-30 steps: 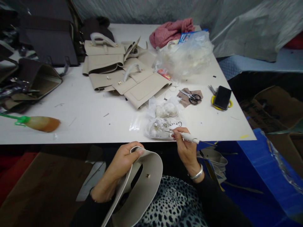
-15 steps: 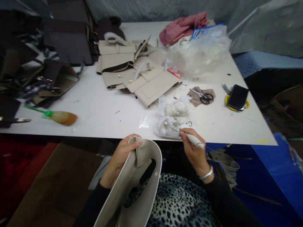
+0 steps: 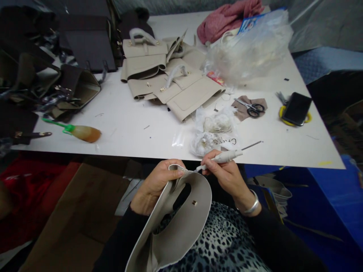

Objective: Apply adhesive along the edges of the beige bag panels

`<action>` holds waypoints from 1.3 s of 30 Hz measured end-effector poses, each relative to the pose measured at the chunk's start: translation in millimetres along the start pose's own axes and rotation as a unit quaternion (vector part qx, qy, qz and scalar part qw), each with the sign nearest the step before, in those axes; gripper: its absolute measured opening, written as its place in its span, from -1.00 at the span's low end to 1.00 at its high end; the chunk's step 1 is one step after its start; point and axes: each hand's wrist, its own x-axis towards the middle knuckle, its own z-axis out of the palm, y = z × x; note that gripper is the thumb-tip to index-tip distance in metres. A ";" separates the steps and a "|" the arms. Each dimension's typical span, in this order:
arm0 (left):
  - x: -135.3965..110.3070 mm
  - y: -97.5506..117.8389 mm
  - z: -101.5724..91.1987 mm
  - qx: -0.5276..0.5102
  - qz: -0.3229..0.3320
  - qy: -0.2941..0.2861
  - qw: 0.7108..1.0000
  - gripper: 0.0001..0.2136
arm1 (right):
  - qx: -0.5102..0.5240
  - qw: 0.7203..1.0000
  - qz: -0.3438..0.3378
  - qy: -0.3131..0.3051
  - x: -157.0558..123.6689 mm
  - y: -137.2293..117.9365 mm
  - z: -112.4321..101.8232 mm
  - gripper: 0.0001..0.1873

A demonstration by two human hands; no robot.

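Note:
My left hand (image 3: 157, 184) grips the top edge of a beige bag piece (image 3: 181, 223) held over my lap, thumb and fingers pinched on a folded strip. My right hand (image 3: 224, 174) is closed round a thin white-handled tool (image 3: 224, 156). The tool's tip points left and touches the bag edge by my left thumb. Its metal rod sticks out to the right over the table edge. Just beyond my hands lie small clear bags of hardware (image 3: 211, 134) on the white table (image 3: 127, 128).
Stacked beige bags (image 3: 167, 81) and dark bags (image 3: 70, 87) lie at the back. A glue bottle with a green nozzle (image 3: 78, 131) is at left. Scissors (image 3: 251, 107), a black phone (image 3: 296, 108), a big plastic bag (image 3: 249, 49) and pink cloth (image 3: 229, 19) are at right.
My right hand moved left from the clear bags and brought the tool's tip to the bag edge in my left hand. The bag piece came up closer to the table edge.

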 end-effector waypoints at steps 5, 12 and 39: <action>0.2 -2.3 1.1 0.004 -0.002 -0.012 1.000 -0.73 | -0.007 1.000 0.014 -0.016 -2.7 6.3 1.9 -0.73; 5.4 -6.8 0.5 0.002 0.006 -0.021 1.000 -0.69 | -0.020 1.000 0.016 -0.017 -2.1 10.7 0.2 -0.72; -2.0 -16.8 5.2 -0.029 0.130 0.086 0.987 -0.66 | -0.298 0.910 -0.286 -0.039 -44.1 11.1 6.1 -0.75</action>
